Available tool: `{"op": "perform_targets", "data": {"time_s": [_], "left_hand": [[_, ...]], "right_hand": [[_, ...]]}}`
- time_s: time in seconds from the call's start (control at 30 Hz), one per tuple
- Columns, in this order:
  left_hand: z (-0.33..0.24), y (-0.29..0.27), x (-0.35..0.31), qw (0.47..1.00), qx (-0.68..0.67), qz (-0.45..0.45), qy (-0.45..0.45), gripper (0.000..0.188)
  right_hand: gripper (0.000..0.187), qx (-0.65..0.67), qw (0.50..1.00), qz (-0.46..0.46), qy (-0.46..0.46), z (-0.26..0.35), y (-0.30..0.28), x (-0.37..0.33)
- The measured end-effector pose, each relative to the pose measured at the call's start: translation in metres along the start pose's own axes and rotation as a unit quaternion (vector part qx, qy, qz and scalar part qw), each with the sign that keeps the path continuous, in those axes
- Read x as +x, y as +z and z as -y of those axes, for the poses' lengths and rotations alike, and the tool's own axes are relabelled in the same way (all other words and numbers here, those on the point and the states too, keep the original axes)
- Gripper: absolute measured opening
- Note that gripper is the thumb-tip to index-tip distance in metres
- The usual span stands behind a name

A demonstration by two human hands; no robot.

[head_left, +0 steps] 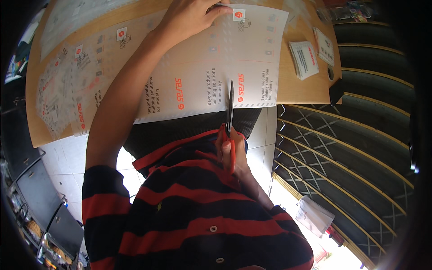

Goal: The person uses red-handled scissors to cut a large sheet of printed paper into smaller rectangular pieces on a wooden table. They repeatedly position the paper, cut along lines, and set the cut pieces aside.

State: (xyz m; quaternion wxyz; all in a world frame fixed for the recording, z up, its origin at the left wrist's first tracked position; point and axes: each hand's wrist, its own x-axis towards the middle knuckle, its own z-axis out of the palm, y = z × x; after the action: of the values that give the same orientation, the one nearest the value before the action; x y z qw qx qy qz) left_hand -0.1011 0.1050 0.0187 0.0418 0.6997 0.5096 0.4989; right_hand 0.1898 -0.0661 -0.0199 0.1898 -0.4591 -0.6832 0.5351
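A long translucent sheet (193, 58) with repeated red and grey print lies across the wooden table, its near edge at the table's front. My right hand (238, 148) grips scissors (232, 155) with orange-red handles. Their dark blades point away from me and straddle the sheet's near edge between two printed panels, where a slit shows. My left arm reaches across the sheet to its far side. There my left hand (193, 15) pinches the sheet beside a small red-marked square, thumb against fingers; the frame's top edge cuts off part of this hand.
Cut translucent pieces (56, 99) lie in a loose pile at the table's left. Small stacks of printed cards (303, 60) rest at the right on the wooden table (288, 92). A dark folding metal gate (351, 121) stands right of it. Black cabinets (38, 189) line the left.
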Motion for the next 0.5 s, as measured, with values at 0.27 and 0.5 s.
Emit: {"op": "perform_targets", "data": {"time_s": [0.27, 0.5], "left_hand": [[0.001, 0.0, 0.001, 1.0, -0.005, -0.006, 0.011, 0.012], [0.001, 0.001, 0.001, 1.0, -0.013, -0.007, 0.026, 0.011]], "right_hand": [[0.076, 0.004, 1.0, -0.006, 0.017, -0.005, 0.004, 0.002], [0.074, 0.038, 0.999, -0.012, -0.002, 0.004, 0.006, 0.013]]}}
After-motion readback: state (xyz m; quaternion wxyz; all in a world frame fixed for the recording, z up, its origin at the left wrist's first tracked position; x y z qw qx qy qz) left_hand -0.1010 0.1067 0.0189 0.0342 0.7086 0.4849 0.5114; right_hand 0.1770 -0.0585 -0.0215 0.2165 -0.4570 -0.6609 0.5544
